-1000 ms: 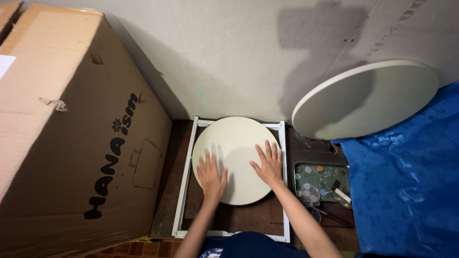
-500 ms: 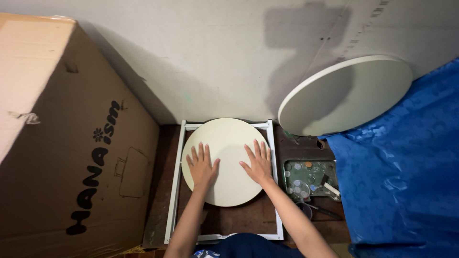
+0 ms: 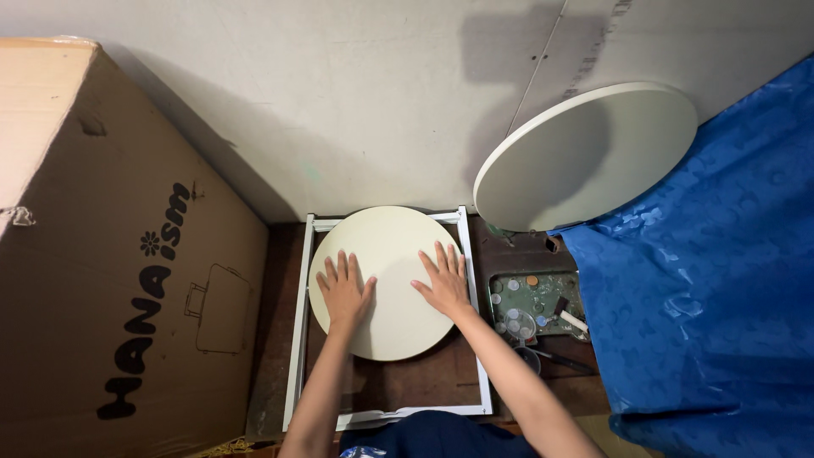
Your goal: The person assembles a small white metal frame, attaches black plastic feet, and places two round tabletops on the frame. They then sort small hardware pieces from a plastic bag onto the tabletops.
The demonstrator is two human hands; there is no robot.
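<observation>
I see left hand (image 3: 343,293) and right hand (image 3: 443,282) flat, grip released, on the cream disc (image 3: 386,254) at frame centre; I judge even pressure keeps it seated in the white frame (image 3: 298,331).

A round board (image 3: 386,254) lies on a frame (image 3: 298,339), box (image 3: 110,254) left, tray (image 3: 534,301) right.

Matt cream disc (image 3: 386,271), perhaps painted wood; rough cardboard box (image 3: 110,280); glossy blue tarp (image 3: 712,280).
</observation>
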